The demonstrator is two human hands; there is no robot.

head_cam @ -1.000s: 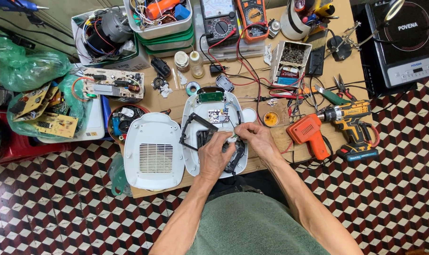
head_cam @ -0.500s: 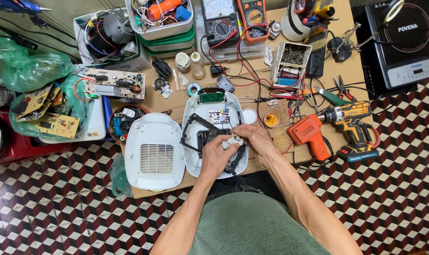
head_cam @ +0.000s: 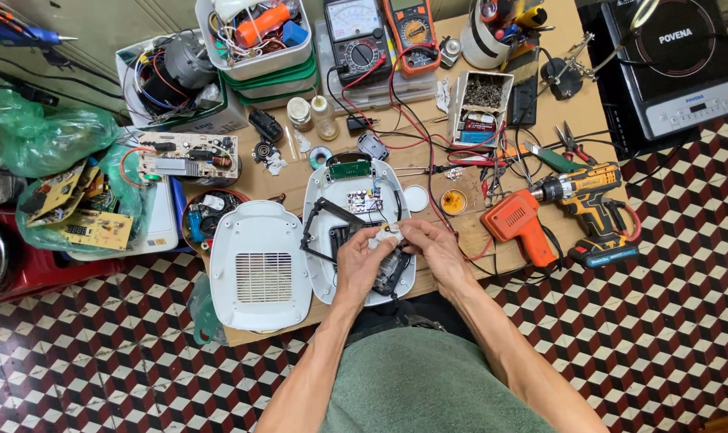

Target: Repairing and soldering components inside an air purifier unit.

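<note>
Left hand (head_cam: 362,263) and right hand (head_cam: 434,250) both pinch small white part (head_cam: 385,235) between fingertips, over open shell (head_cam: 325,265); white cover (head_cam: 260,269) left of left hand; orange gun (head_cam: 520,224), drill (head_cam: 588,204) beyond right hand.

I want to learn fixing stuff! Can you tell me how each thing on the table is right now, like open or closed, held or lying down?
Opened appliance body: cover off, circuit board and wires showing.
White cover: taken off, lying beside the body.
Small white part: held between both hands.
Left hand: pinching the part.
Right hand: pinching the part.
Cordless drill: lying on its side, untouched.
Orange soldering gun: lying down, untouched.
Two multimeters: lying flat, leads attached.
</note>
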